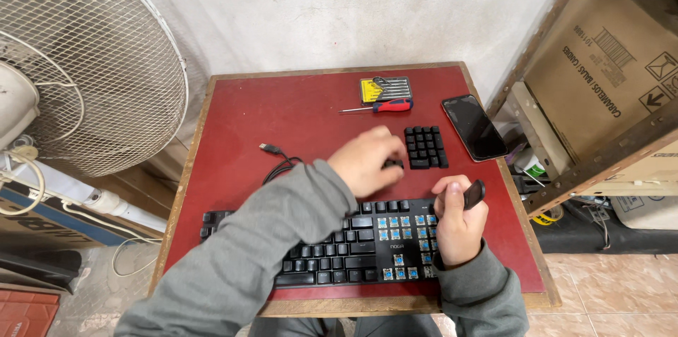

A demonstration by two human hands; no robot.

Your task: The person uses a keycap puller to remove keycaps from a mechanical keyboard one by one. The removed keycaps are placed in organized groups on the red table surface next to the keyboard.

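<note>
The left hand (367, 160) pinches a small black plastic keycap (393, 163) beside the removed stack; the right hand (458, 223) grips a dark keycap puller (474, 194); light, slippery (pinch its sides).

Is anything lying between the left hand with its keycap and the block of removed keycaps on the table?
Nothing visible. The left hand holds a dark keycap just left of the keycap block, with only bare red table between them. The screwdriver lies farther back.

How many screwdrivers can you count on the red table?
1 loose: the red-handled screwdriver, just below the small screwdriver bit case. That case may hold more.
</note>
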